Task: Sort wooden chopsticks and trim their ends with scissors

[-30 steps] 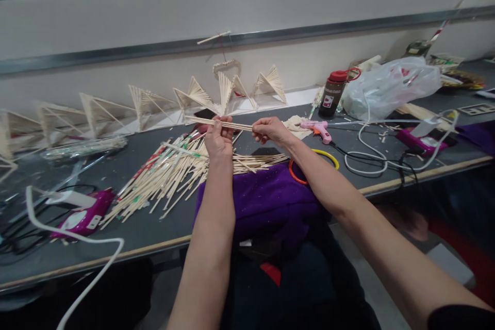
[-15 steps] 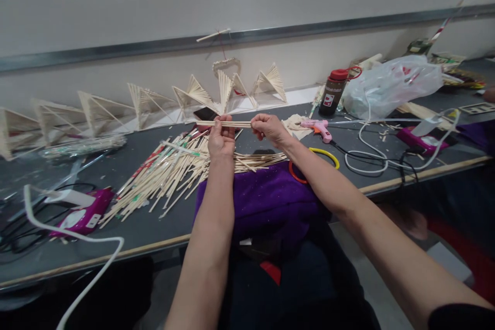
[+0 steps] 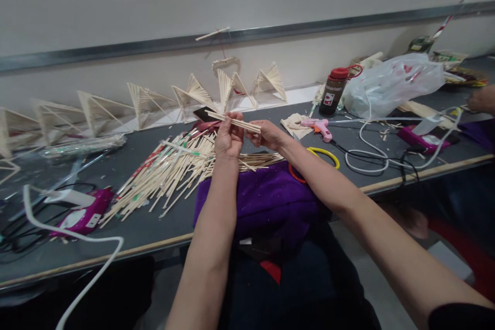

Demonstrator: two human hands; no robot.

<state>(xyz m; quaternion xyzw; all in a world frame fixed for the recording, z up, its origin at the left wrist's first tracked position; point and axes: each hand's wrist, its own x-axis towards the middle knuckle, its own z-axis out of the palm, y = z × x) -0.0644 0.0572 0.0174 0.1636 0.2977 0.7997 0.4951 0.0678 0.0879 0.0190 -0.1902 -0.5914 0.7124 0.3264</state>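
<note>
A few thin pale wooden sticks (image 3: 248, 125) are held side by side above the table, tilting down to the right. My left hand (image 3: 229, 139) is closed on them around the middle, thumb on top. At their right end, the curled fingers of my right hand (image 3: 268, 135) pinch them from below; the fingertips are partly hidden. Under my hands lies a loose heap of similar sticks (image 3: 174, 175), some in clear wrappers. A purple cloth (image 3: 266, 196) covers the table's front edge between my forearms.
Fan-shaped stick models (image 3: 193, 92) line the wall. To the right are a pink glue gun (image 3: 319, 128), scissors with red and yellow handles (image 3: 328, 154), a dark bottle (image 3: 334, 93), a plastic bag (image 3: 390, 85) and cables. A magenta power strip (image 3: 87, 214) sits left. Another person's hand (image 3: 481, 99) shows far right.
The sticks have gone from nearly level to sloping down rightward. My left hand has shifted slightly right, and my right hand slightly lower. The other person's hand has come further into view.
</note>
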